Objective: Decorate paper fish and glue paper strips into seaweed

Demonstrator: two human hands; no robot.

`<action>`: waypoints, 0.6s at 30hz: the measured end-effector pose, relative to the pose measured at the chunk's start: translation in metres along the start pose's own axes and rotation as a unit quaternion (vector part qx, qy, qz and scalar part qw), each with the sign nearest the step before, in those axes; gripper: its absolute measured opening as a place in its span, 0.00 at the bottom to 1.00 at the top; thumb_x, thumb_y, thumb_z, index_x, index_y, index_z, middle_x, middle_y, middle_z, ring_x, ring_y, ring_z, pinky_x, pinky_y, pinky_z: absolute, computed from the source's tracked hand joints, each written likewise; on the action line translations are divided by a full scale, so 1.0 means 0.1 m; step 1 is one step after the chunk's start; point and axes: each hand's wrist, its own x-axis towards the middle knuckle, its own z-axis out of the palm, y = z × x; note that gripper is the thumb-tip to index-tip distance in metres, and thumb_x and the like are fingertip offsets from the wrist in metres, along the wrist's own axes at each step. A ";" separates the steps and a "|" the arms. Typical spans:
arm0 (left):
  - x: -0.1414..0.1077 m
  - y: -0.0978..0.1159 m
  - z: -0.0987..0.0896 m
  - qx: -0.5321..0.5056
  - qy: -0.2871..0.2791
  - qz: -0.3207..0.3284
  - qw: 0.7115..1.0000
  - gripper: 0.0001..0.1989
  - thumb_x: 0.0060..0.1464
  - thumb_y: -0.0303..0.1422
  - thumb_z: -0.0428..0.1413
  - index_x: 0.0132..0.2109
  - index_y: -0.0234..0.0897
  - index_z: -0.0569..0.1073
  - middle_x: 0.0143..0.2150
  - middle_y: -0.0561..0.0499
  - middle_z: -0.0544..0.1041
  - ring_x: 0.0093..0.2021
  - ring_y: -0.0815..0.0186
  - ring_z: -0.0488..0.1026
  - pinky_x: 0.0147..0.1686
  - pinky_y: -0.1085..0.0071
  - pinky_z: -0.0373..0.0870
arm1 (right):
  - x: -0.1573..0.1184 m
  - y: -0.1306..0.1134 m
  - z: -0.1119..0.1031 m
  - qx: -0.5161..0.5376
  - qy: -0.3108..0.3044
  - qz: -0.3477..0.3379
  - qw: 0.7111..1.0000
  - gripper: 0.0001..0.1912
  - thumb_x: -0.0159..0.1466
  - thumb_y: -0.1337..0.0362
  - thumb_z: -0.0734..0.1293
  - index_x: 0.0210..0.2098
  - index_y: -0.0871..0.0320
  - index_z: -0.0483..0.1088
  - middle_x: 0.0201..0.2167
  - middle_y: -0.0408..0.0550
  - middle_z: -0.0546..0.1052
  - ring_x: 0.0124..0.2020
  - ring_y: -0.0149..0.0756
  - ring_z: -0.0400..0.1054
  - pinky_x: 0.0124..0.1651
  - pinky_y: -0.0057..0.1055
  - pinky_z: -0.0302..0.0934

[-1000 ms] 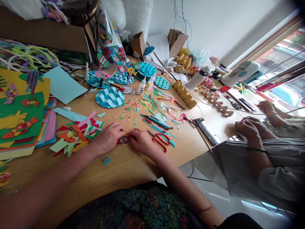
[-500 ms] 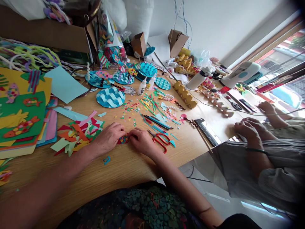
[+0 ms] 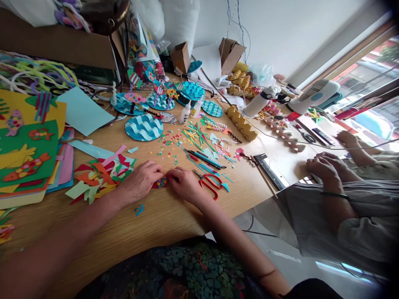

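Between my hands a small red paper cutout (image 3: 161,183) with coloured dots lies on the wooden table (image 3: 183,216). My left hand (image 3: 144,179) rests at its left side with bent fingers on it. From the right, my right hand (image 3: 183,181) pinches at its edge, its fingertips partly hidden. Red-handled scissors (image 3: 211,182) lie just right of my right hand. Left of my left hand is a heap of coloured paper scraps (image 3: 101,176). A curled blue scrap (image 3: 139,210) sits nearer to me.
Pens (image 3: 204,160), paper strips (image 3: 195,135) and two glue bottles (image 3: 185,113) lie beyond my hands. A round blue wave-patterned piece (image 3: 144,127) is behind them. Green card with paper fish (image 3: 28,153) is at left. Another person's hands (image 3: 324,166) rest at right, near a phone (image 3: 271,171).
Both hands stay at the dotted red cutout, with only slight finger movement. The view has shifted very slightly; everything else on the table stays put.
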 end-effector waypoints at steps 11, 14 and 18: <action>-0.05 -0.01 -0.06 -0.010 0.051 0.002 0.999 0.17 0.51 0.18 0.42 0.38 0.35 0.73 0.38 0.47 0.70 0.41 0.61 0.62 0.42 0.64 0.63 | 0.03 0.01 0.04 -0.022 -0.012 0.010 1.000 0.14 0.58 0.71 0.57 0.37 0.56 0.72 0.32 0.46 0.73 0.33 0.31 0.66 0.37 0.24 0.56; -0.08 -0.01 -0.07 -0.016 0.061 -0.001 0.998 0.17 0.51 0.18 0.41 0.38 0.34 0.73 0.37 0.47 0.70 0.41 0.61 0.63 0.41 0.65 0.64 | 0.04 0.01 0.03 -0.019 -0.018 0.017 1.000 0.14 0.58 0.71 0.58 0.37 0.56 0.73 0.32 0.46 0.73 0.33 0.30 0.66 0.37 0.24 0.56; -0.10 0.00 -0.04 -0.015 0.049 0.005 0.999 0.17 0.52 0.18 0.42 0.38 0.34 0.73 0.37 0.46 0.71 0.40 0.61 0.63 0.41 0.65 0.64 | 0.05 0.00 0.00 -0.001 -0.018 0.016 1.000 0.13 0.57 0.72 0.58 0.36 0.58 0.73 0.32 0.46 0.73 0.32 0.29 0.66 0.37 0.23 0.56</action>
